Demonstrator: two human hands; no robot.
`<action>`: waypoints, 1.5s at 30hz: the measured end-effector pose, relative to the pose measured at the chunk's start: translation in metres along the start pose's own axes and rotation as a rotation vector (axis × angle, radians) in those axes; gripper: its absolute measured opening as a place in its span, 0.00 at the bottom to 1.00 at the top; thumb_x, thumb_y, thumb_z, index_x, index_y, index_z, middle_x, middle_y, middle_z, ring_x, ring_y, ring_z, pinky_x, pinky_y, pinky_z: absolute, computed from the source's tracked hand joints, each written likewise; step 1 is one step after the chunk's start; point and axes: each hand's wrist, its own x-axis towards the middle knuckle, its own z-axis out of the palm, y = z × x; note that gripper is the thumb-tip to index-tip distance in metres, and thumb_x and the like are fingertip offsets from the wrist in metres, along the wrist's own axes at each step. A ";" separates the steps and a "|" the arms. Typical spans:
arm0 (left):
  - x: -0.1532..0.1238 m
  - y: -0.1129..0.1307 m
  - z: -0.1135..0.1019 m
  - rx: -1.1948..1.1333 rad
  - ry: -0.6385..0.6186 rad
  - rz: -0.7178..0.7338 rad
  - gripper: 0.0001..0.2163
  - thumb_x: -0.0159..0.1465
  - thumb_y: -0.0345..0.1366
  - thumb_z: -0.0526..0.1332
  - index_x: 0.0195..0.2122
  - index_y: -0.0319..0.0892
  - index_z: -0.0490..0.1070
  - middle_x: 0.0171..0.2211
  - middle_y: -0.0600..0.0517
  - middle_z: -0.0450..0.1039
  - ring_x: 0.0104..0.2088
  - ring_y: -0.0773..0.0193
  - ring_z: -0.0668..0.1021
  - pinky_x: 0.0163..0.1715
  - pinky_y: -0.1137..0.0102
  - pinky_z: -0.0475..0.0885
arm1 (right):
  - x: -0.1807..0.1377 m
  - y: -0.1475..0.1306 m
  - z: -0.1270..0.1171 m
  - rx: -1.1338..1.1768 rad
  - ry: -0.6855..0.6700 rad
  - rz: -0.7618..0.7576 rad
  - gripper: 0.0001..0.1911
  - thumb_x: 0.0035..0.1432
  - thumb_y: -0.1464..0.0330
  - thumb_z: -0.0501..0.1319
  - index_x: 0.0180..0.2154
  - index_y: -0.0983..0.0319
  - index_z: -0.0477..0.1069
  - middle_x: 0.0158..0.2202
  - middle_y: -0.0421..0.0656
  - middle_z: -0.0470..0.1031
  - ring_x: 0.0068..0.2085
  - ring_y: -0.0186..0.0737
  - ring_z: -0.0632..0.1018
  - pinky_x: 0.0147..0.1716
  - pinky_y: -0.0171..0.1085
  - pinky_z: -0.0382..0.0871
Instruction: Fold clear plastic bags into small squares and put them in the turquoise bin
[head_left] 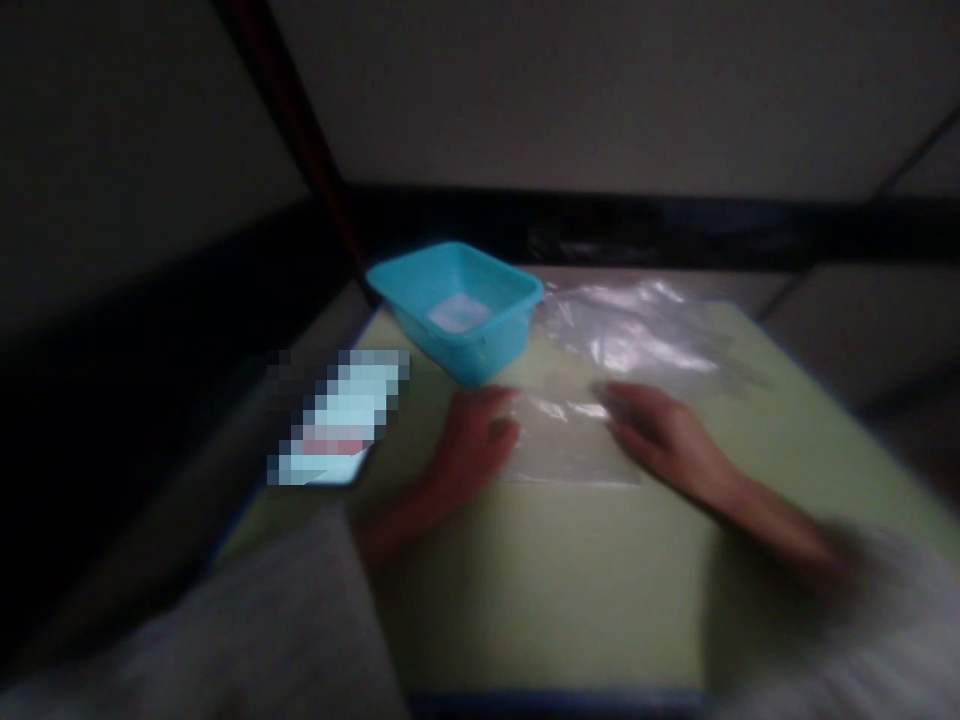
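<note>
A small clear plastic bag (570, 447) lies low over the table between my hands, shiny along its upper edge. My left hand (474, 437) has its thumb and fingers curled at the bag's left edge. At the upper right corner, my right hand (664, 428) pinches the film, though blur softens the fingertips. Just beyond the left hand stands a turquoise plastic basin (501, 350) with a whitish flat piece (459, 313) inside it.
More clear plastic bags (637, 335) lie in a loose heap at the back right of the yellow-green table (540, 590). A phone-like lit screen (334, 425), partly pixelated, is near the left edge. Pale walls (600, 90) rise behind.
</note>
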 end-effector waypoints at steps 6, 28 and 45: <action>0.003 -0.006 0.003 0.034 -0.045 0.024 0.19 0.56 0.31 0.55 0.49 0.40 0.69 0.52 0.46 0.70 0.54 0.55 0.68 0.58 0.56 0.59 | 0.001 -0.003 -0.001 0.011 -0.044 0.041 0.22 0.58 0.64 0.55 0.52 0.65 0.68 0.51 0.53 0.72 0.51 0.54 0.72 0.50 0.52 0.66; 0.002 -0.003 0.005 0.220 -0.034 -0.028 0.23 0.53 0.34 0.61 0.51 0.38 0.66 0.54 0.43 0.68 0.56 0.54 0.69 0.60 0.56 0.55 | -0.001 0.002 0.003 -0.019 0.011 -0.033 0.23 0.57 0.64 0.56 0.53 0.69 0.66 0.52 0.56 0.71 0.51 0.54 0.72 0.48 0.53 0.69; 0.000 -0.003 0.006 0.303 -0.048 -0.010 0.19 0.55 0.34 0.58 0.49 0.41 0.65 0.54 0.43 0.67 0.55 0.53 0.69 0.60 0.50 0.53 | 0.000 0.006 0.006 -0.074 -0.018 -0.077 0.25 0.59 0.62 0.54 0.56 0.67 0.63 0.55 0.56 0.68 0.55 0.55 0.70 0.52 0.55 0.66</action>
